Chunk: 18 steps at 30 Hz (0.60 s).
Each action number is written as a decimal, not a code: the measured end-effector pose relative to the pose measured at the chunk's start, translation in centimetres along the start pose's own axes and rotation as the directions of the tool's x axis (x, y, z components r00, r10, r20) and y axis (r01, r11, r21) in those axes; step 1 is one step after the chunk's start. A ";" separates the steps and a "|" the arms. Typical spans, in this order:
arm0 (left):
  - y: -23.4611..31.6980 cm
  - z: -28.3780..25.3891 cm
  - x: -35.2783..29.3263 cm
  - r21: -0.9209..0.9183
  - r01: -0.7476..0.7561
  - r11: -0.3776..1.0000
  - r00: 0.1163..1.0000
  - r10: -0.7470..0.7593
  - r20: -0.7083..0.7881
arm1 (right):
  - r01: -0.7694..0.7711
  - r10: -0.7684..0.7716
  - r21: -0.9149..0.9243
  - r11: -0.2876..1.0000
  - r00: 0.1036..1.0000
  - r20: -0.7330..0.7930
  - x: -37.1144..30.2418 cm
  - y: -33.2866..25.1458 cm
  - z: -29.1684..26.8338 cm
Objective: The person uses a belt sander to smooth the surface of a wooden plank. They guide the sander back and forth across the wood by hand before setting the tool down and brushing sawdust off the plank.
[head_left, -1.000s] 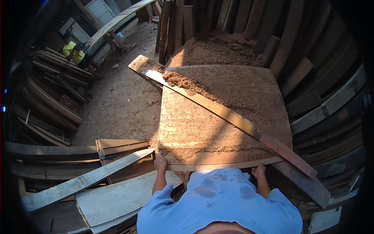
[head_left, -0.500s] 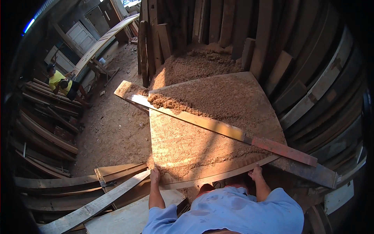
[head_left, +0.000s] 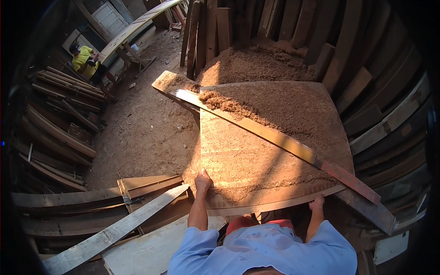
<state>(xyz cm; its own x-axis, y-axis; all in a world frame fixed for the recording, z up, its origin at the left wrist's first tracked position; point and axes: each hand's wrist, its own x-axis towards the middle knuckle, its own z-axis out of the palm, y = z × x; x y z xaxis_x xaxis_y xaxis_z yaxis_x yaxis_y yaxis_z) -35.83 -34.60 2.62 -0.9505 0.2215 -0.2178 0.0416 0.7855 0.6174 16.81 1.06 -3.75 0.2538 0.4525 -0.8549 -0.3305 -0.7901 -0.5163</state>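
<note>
A broad wooden panel (head_left: 243, 181) lies in front of me, covered with sawdust and wood shavings. My left hand (head_left: 202, 182) is closed on its left edge, close to the near corner, with the thumb on top. Toward the right end of the near edge, my right hand (head_left: 316, 202) grips the panel, its fingers partly hidden beneath the board. A long straight bar (head_left: 270, 137), pale at the far end, then yellow and red, rests diagonally across the panel. Brown shavings (head_left: 227, 104) are heaped along the bar's far side.
Upright planks (head_left: 295, 20) lean behind a sawdust pile (head_left: 256, 64), and more line the right. A grey plank (head_left: 119, 229) angles in at lower left beside a white board (head_left: 156, 247). At far left, a person in yellow (head_left: 85, 62) stands near a long workbench (head_left: 133, 30).
My left hand has slid forward along the panel's left edge, away from the near corner. My right hand keeps its place on the near edge. The whole view has shifted slightly.
</note>
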 end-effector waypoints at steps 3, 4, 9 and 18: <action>0.2 0.3 -0.2 -0.002 -0.026 1.000 0.999 0.026 -0.033 | 0.005 -0.005 -0.006 1.000 1.000 0.020 0.1 -0.1 -0.2; 0.4 0.2 0.0 -0.002 -0.029 1.000 0.999 0.029 -0.035 | -0.002 0.002 -0.004 1.000 1.000 0.031 0.3 -0.4 -0.1; 0.1 0.6 -0.6 0.046 -0.003 0.999 0.996 0.007 -0.088 | 0.004 -0.005 0.011 1.000 1.000 0.027 0.8 0.2 -0.3; -2.9 0.0 -5.1 0.095 0.062 0.994 0.998 -0.059 -0.031 | 0.081 -0.090 -0.128 0.988 0.994 -0.065 0.5 2.3 -1.2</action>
<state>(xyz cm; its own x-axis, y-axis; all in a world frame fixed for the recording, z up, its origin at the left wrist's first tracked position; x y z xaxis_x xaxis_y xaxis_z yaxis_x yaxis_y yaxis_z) -31.07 -38.01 1.99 -0.9605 0.1566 -0.2300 0.0119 0.8491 0.5282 17.22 -1.06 -5.33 0.3412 0.4940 -0.7998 -0.1896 -0.7972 -0.5732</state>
